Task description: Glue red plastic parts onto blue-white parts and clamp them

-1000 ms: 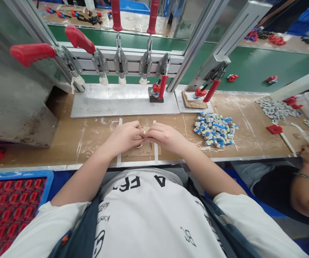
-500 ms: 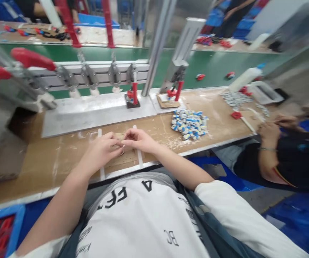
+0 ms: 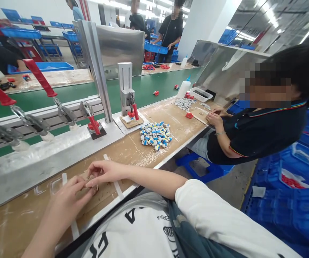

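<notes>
- Our view has swung to the right: the co-worker's hands (image 3: pixel 217 114) and the stacked blue plastic crates (image 3: pixel 288 200) now show more fully, while the tray of red parts at near left has gone out of frame.
- Our own hands have stayed together at the same spot on the brown bench (image 3: pixel 127 148), so the handling there seems to carry on while we look aside.
- Our left hand (image 3: pixel 72 199) is half curled, fingertips bunched towards the right hand's; we cannot tell whether it grips anything.
- Our right hand (image 3: pixel 104 172) arches loosely from the right, index finger and thumb bent; whether something small sits in them we cannot tell.
- The flat brown cardboard piece (image 3: pixel 104 193) lies under and just beside our hands, between two white strips (image 3: pixel 119 190) on the near part of the bench.
- Farther right, well apart from our hands, lies the heap of small blue, white and yellow blocks (image 3: pixel 156 136).
- Our fingers hide most of the cardboard's middle; at far left, the red-handled metal clamps (image 3: pixel 40 77) are partly cut off by the frame.
</notes>
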`<state>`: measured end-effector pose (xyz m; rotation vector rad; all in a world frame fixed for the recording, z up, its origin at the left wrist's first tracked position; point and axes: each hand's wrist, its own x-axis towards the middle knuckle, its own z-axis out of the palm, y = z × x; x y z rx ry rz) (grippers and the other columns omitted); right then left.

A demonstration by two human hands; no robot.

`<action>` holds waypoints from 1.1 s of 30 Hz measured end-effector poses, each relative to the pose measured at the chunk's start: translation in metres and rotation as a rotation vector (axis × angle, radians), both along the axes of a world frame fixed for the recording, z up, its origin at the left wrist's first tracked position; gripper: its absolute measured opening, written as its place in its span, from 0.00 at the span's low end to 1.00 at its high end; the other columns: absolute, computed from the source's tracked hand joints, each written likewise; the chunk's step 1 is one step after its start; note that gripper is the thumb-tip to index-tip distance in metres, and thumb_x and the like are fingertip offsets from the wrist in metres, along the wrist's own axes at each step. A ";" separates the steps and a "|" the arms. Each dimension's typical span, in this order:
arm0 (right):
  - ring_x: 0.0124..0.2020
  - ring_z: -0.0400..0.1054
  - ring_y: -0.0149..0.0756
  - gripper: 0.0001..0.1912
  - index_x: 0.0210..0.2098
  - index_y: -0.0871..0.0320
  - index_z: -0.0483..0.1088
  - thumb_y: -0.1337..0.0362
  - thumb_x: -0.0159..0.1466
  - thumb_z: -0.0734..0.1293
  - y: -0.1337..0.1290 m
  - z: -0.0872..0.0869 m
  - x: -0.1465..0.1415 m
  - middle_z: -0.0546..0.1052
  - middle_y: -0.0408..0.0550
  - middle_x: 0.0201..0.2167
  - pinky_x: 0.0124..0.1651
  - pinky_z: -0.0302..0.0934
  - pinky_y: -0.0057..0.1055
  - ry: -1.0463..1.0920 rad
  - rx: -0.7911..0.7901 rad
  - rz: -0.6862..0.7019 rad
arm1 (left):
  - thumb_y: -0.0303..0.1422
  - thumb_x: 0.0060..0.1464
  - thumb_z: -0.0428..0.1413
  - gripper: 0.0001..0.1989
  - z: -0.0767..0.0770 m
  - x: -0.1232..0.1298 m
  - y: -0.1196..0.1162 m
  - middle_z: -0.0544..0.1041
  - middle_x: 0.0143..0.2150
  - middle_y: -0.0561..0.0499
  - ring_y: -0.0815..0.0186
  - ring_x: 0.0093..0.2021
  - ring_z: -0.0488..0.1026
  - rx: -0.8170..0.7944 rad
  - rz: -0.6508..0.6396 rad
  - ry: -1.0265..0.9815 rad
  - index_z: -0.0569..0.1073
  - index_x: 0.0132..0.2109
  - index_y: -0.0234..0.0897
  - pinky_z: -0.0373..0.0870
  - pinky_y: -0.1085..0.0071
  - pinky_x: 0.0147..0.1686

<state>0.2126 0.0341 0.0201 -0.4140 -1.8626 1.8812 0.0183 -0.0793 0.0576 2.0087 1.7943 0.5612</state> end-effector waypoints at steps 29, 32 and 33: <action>0.24 0.53 0.25 0.30 0.33 0.59 0.74 0.39 0.52 0.82 0.000 0.022 -0.040 0.71 0.41 0.29 0.28 0.42 0.29 0.324 -0.708 -0.374 | 0.44 0.53 0.69 0.16 0.033 0.041 0.079 0.79 0.28 0.53 0.66 0.28 0.75 0.408 0.460 -0.637 0.85 0.44 0.38 0.69 0.73 0.28; 0.23 0.54 0.26 0.29 0.33 0.58 0.73 0.40 0.56 0.80 0.012 0.023 -0.046 0.72 0.41 0.30 0.27 0.43 0.29 0.393 -0.686 -0.415 | 0.44 0.52 0.67 0.18 0.034 0.047 0.095 0.80 0.29 0.52 0.69 0.25 0.72 0.405 0.439 -0.670 0.85 0.44 0.37 0.67 0.74 0.25; 0.24 0.54 0.26 0.29 0.33 0.58 0.72 0.38 0.56 0.80 0.016 0.021 -0.048 0.72 0.41 0.28 0.28 0.43 0.29 0.394 -0.638 -0.443 | 0.44 0.52 0.67 0.18 0.033 0.048 0.098 0.82 0.32 0.51 0.70 0.24 0.71 0.401 0.436 -0.688 0.84 0.45 0.36 0.67 0.74 0.24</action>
